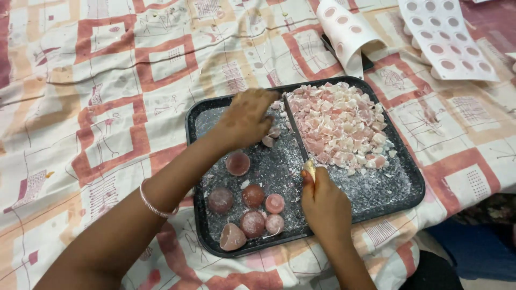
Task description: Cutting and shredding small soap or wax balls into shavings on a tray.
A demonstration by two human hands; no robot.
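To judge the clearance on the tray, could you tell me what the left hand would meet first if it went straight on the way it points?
Probably the long dark knife blade just beyond the left hand, then the heap of pink and white chopped pieces; depth is unclear.

All I can see is a surface covered by a cloth (97, 102) with orange-red, cream and pink squares, wrinkled all over. Past its lower right edge there's a dark floor (500, 212) and something blue (473, 249). Light's soft and even.
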